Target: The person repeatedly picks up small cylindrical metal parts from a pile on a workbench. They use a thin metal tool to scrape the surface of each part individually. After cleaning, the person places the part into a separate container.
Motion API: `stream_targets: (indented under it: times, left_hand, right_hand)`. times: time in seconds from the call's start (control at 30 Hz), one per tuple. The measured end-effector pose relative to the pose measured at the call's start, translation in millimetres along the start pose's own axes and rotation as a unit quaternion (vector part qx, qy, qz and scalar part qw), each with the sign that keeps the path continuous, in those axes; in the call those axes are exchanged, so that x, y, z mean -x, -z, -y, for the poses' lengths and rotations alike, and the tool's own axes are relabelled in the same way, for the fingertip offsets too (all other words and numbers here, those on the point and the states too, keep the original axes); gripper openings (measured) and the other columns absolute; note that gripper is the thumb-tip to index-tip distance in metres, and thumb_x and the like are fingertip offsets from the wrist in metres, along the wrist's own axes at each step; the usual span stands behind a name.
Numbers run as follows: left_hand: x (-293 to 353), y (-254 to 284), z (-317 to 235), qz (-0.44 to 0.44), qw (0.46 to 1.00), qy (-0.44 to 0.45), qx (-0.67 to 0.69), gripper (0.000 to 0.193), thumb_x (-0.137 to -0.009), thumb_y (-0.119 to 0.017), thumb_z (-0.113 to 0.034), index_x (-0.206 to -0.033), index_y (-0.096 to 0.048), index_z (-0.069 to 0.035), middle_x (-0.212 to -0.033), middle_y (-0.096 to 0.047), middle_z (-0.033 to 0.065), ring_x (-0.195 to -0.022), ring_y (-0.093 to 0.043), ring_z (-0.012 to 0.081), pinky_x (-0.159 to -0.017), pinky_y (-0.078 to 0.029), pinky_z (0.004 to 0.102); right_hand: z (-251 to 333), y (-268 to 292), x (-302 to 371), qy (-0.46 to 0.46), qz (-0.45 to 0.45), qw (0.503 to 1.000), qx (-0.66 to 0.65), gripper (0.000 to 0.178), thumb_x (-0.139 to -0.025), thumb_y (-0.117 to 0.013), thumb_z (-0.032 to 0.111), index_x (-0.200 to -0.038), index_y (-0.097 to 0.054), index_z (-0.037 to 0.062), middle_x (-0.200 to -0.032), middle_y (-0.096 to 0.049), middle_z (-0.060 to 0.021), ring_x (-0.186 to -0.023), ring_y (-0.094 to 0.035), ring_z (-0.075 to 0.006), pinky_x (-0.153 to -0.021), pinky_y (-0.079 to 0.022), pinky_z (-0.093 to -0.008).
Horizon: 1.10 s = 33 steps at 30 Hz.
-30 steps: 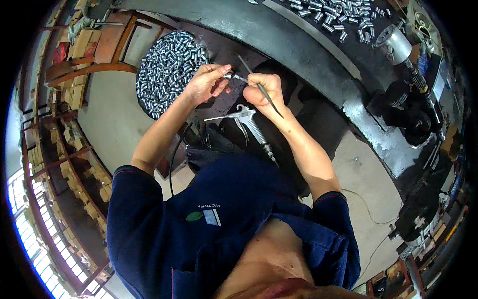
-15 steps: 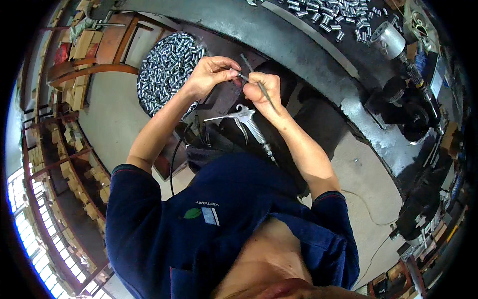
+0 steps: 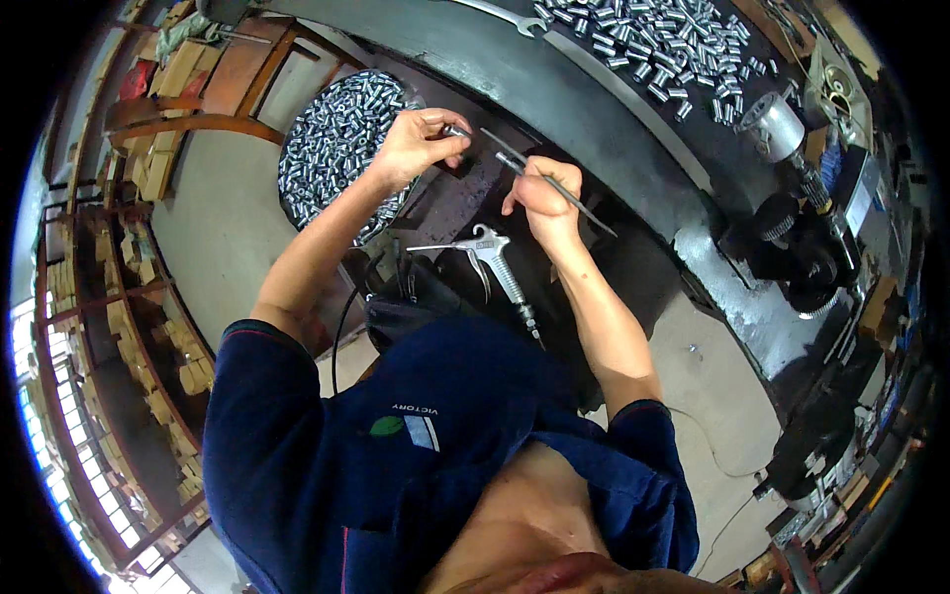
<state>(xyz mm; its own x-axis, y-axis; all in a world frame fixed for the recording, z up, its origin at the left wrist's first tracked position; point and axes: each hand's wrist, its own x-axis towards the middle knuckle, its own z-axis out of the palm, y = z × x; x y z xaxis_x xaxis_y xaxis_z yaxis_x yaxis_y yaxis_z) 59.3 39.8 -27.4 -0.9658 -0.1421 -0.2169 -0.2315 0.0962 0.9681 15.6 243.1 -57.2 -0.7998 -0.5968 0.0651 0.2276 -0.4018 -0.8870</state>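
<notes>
My left hand (image 3: 420, 145) is closed with thumb and fingertips around a small shiny metal sleeve (image 3: 455, 131), beside the round heap of like sleeves. To its right, my right hand (image 3: 547, 201) is wrapped around a long thin grey metal rod (image 3: 596, 220), which slants across the palm and sticks out at both ends. A second, shorter pin with a bright tip (image 3: 507, 160) juts from the same fist; its exact kind I cannot tell. The sleeve and the rod are apart. Below the hands lies a silver air blow gun (image 3: 503, 269), touched by neither.
Many metal sleeves (image 3: 336, 148) fill a round container at the left. More sleeves (image 3: 673, 49) lie scattered on the dark bench (image 3: 465, 54), near an open-ended wrench (image 3: 515, 18). A machine with a metal cylinder (image 3: 774, 127) stands at the right. Wooden shelving (image 3: 129, 327) runs along the left.
My right hand has moved right, away from the left, taking the rod and pin with it. The sleeve and the pin, close together before, are now apart. The whole view has shifted slightly.
</notes>
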Motion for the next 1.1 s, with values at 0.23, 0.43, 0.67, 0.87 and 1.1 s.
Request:
stream_targets:
  times: [0.23, 0.43, 0.67, 0.87, 1.1]
  left_hand:
    - [-4, 17, 13, -0.092, 0.888, -0.134, -0.430, 0.024, -0.061, -0.065, -0.007, -0.085, -0.065, -0.002, -0.061, -0.050, 0.0065, -0.052, -0.050, 0.0152, -0.051, -0.042, 0.0296]
    - [-3, 1, 4, -0.065, 0.871, -0.183, -0.450, 0.022, -0.059, -0.065, -0.009, -0.082, -0.066, -0.007, -0.064, -0.052, 0.0084, -0.057, -0.055, 0.0254, -0.055, -0.045, 0.0355]
    - [0, -30, -5, -0.007, 0.867, -0.285, -0.410, 0.027, -0.057, -0.066, -0.001, -0.083, -0.065, -0.003, -0.067, -0.055, 0.0095, -0.059, -0.057, 0.0258, -0.052, -0.044, 0.0322]
    - [-39, 27, -21, -0.124, 0.830, -0.246, -0.484, 0.022, -0.065, -0.067, -0.011, -0.085, -0.066, -0.003, -0.064, -0.056, 0.0099, -0.053, -0.054, 0.0197, -0.051, -0.044, 0.0310]
    - [-156, -32, -104, -0.056, 0.896, -0.300, -0.323, 0.032, -0.074, -0.066, -0.016, -0.101, -0.062, 0.001, -0.070, -0.061, 0.0068, -0.060, -0.059, 0.0146, -0.055, -0.046, 0.0285]
  right_hand:
    - [8, -10, 9, -0.018, 0.081, 0.997, -0.006, 0.025, -0.065, -0.048, -0.004, -0.049, -0.030, 0.0034, -0.051, -0.039, -0.0044, -0.043, -0.052, -0.0169, -0.040, -0.041, -0.0275]
    - [14, -9, 5, -0.051, 0.080, 0.995, 0.004, 0.020, -0.066, -0.047, 0.002, -0.049, -0.037, 0.0017, -0.047, -0.042, -0.0032, -0.043, -0.053, -0.0121, -0.041, -0.038, -0.0246]
    - [-16, -10, -6, -0.017, 0.055, 0.996, 0.069, 0.017, -0.069, -0.050, 0.002, -0.052, -0.046, 0.0019, -0.046, -0.049, -0.0023, -0.043, -0.053, -0.0081, -0.040, -0.039, -0.0223]
    - [13, 1, -1, -0.002, 0.031, 0.998, -0.051, 0.023, -0.066, -0.047, -0.001, -0.047, -0.034, 0.0039, -0.052, -0.040, -0.0058, -0.043, -0.041, -0.0119, -0.041, -0.045, -0.0303]
    - [-7, -3, 0, -0.015, 0.061, 0.997, 0.050, 0.022, -0.069, -0.048, 0.000, -0.049, -0.039, 0.0029, -0.048, -0.043, -0.0010, -0.045, -0.051, -0.0098, -0.042, -0.040, -0.0245]
